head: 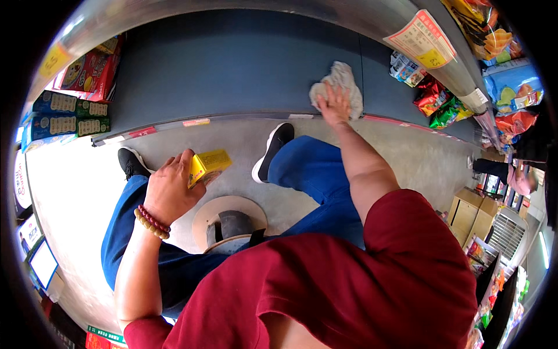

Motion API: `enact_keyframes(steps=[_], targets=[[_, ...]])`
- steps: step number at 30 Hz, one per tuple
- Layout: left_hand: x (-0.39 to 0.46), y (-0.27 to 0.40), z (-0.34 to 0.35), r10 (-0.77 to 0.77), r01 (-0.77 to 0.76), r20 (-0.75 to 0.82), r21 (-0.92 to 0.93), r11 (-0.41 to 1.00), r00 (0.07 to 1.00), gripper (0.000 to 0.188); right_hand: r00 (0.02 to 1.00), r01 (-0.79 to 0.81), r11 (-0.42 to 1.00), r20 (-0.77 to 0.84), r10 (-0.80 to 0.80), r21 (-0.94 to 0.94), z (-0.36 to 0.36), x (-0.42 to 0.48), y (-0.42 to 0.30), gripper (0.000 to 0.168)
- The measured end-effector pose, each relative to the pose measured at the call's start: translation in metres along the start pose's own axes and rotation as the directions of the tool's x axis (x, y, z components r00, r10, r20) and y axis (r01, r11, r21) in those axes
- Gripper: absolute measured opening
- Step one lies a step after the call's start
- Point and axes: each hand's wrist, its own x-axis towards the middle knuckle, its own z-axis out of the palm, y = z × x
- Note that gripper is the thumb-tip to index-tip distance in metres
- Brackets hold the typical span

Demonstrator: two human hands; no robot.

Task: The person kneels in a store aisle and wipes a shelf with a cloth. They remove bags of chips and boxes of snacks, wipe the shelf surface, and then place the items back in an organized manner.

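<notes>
My left hand (172,185) grips a small yellow carton (209,165) above the floor, in front of the shelf's edge. Red and tan bead bracelets (151,222) circle that wrist. My right hand (335,104) lies spread and flat on a crumpled whitish cloth (348,78). The cloth rests on a dark blue-grey store shelf (226,65), near its front edge. Part of the cloth is hidden under my palm and fingers.
Boxed goods (72,111) stand at the shelf's left end; snack bags (436,100) lie at its right. An upper shelf rail (279,8) bears price tags. A round stool (200,218) is between my legs. At far right is another person (516,179) near cardboard boxes (464,211).
</notes>
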Motion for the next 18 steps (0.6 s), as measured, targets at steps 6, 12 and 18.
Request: enact_keyframes(steps=[6, 12, 18], targets=[[0.007, -0.004, 0.006, -0.057, 0.058, 0.053, -0.017, 0.998, 0.997, 0.038, 0.953, -0.295, 0.954, 0.085, 0.289, 0.056, -0.007, 0.066, 0.092, 0.070], [-0.002, -0.015, 0.011, -0.035, 0.032, -0.045, -0.072, 0.997, 0.998, 0.039, 0.937, -0.339, 0.933, -0.041, 0.346, 0.123, -0.008, 0.094, -0.004, 0.068], [-0.008, -0.004, -0.008, -0.047, 0.049, 0.030, -0.088, 0.995, 0.998, 0.039, 0.803, 0.516, 0.848, -0.278, -0.527, -0.119, 0.016, 0.053, -0.241, 0.054]])
